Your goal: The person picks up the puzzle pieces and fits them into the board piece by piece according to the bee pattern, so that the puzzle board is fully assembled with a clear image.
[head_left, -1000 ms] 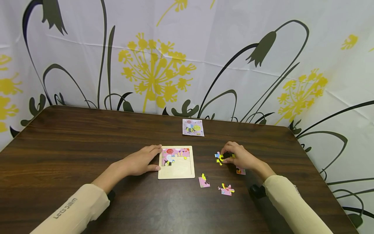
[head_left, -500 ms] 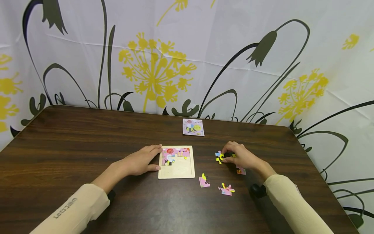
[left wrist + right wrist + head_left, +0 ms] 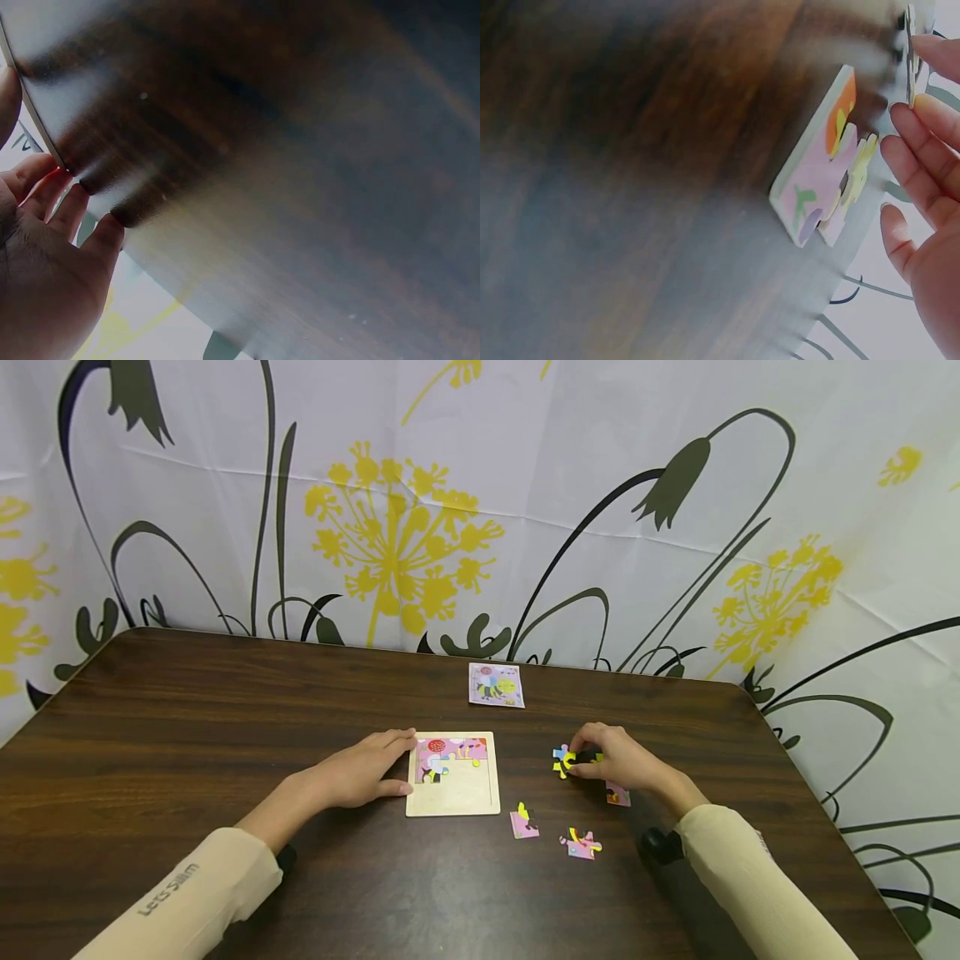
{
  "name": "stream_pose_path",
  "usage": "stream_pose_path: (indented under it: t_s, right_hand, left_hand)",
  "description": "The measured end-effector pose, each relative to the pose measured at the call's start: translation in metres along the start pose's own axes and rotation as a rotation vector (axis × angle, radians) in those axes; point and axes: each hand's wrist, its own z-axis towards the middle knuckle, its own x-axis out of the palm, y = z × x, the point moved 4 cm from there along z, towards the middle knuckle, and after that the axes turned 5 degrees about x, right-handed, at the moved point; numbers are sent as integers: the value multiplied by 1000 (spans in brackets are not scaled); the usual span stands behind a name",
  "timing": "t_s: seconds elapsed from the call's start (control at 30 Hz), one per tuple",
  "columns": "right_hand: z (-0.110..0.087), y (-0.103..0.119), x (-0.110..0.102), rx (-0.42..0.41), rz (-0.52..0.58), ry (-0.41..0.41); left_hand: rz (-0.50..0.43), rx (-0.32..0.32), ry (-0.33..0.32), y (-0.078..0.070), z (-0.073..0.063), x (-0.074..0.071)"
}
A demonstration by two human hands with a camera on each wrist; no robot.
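A square wooden puzzle tray (image 3: 453, 802) lies mid-table, its upper and left part filled with pink picture pieces. Along its left edge my left hand (image 3: 365, 772) rests, fingertips and thumb touching the frame; the left wrist view has these fingers (image 3: 69, 210) nearly straight. To the tray's right, my right hand (image 3: 617, 757) pinches a yellow, black and blue puzzle piece (image 3: 561, 762) between thumb and fingers. In the right wrist view that puzzle piece (image 3: 910, 60) shows edge-on. Partly under the right hand lies a pink and orange corner piece (image 3: 618, 794), with a yellow piece (image 3: 859, 171) beside it.
A pink and yellow piece (image 3: 524, 822) and a pink piece with a rainbow stripe (image 3: 581, 844) lie in front, right of the tray. Behind the tray is a bee picture card (image 3: 496, 685). A flowered cloth (image 3: 570, 435) hangs behind the brown table (image 3: 300, 693).
The puzzle piece in my right fingers has turned slightly. The left hand and the tray have stayed in place.
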Motion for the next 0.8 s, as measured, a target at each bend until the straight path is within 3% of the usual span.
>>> stream_pose_path:
  t_s: [0.37,0.8]
  right_hand:
    - [4,8,-5,6,1,-1]
    - [23,35,-2,-79,-8,0]
  left_hand:
    - [2,4,1,1,1,1]
    - [7,5,4,3,1,2]
